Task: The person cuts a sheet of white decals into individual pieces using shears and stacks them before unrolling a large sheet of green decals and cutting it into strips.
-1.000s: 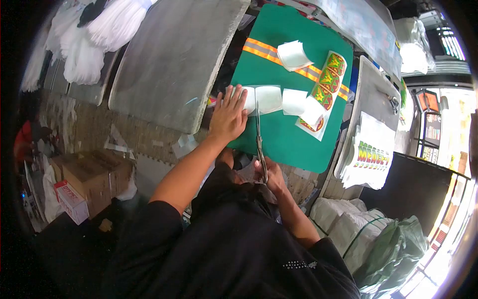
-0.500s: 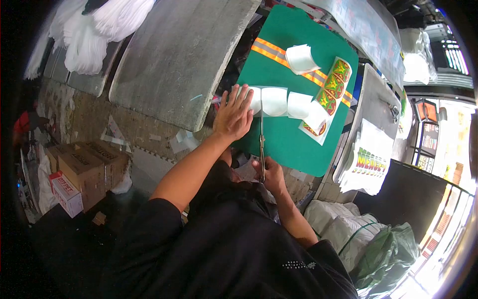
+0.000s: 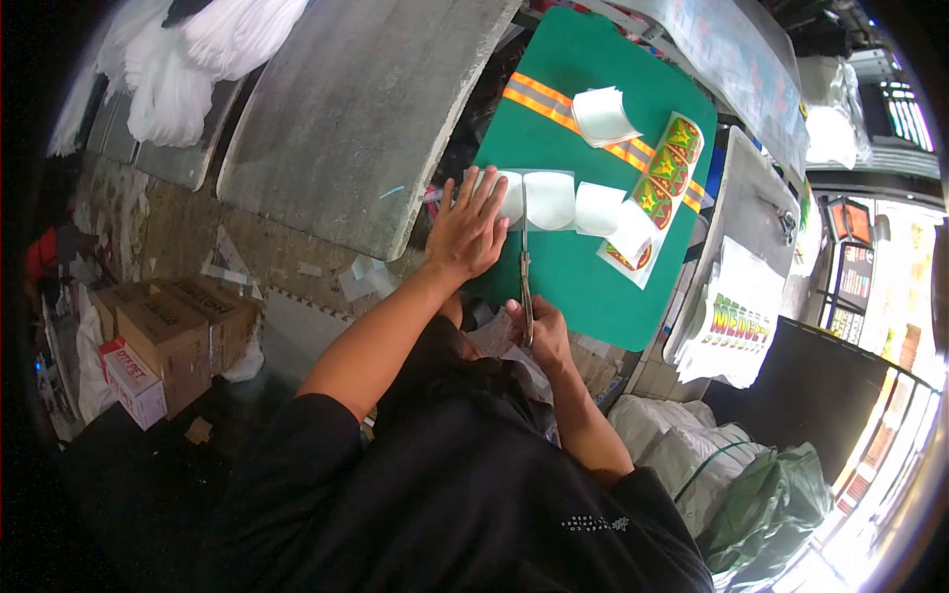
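My left hand lies flat with its fingers spread on the left end of a white-backed strip at the edge of the green board. My right hand is closed around the handles of long scissors, whose blades reach up across the strip just right of my left fingers. To the right, white pieces overlap a printed strip with round red, green and yellow designs. Higher on the board rests a stack of white sheets.
The green board has an orange and silver band. A grey board stands at left, cardboard boxes below it. Printed sheets hang at right, above wrapped sacks. White cloth hangs upper left.
My right hand and the scissors have shifted slightly up and right in view. My left hand stays flat on the strip.
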Available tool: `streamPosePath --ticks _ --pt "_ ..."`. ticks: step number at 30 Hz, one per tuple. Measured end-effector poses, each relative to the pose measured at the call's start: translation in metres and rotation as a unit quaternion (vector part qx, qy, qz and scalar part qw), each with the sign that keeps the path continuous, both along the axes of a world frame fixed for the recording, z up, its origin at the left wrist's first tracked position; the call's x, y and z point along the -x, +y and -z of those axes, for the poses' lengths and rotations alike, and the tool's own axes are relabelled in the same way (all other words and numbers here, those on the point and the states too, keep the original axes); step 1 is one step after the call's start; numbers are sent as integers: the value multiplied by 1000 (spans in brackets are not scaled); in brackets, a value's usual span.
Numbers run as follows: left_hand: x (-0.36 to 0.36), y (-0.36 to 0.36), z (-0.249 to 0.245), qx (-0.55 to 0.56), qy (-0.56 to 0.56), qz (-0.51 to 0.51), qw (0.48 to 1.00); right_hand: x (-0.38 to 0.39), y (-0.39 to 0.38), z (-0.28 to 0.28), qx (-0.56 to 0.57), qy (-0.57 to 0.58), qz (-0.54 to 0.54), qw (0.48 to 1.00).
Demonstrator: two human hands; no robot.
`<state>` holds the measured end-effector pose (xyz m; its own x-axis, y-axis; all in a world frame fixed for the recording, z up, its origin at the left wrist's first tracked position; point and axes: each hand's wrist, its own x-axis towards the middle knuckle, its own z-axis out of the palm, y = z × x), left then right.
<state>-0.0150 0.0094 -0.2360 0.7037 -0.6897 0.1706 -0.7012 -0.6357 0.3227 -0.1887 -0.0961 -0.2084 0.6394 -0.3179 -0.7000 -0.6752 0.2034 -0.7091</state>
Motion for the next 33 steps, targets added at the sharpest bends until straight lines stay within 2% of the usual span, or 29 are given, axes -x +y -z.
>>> streamPosePath --ticks 6,12,21,33 --pt "-1 0 -1 -2 2 -1 1000 4 -3 3 86 4 -54 995" --pt "0 0 0 1 -3 -2 1000 -7 -5 3 -5 -7 4 1000" --pt "0 0 1 18 4 1 1000 -15 -5 -5 56 -6 -33 998" --pt "0 -2 -3 22 20 8 1000 -36 -18 2 22 -5 -16 1000"
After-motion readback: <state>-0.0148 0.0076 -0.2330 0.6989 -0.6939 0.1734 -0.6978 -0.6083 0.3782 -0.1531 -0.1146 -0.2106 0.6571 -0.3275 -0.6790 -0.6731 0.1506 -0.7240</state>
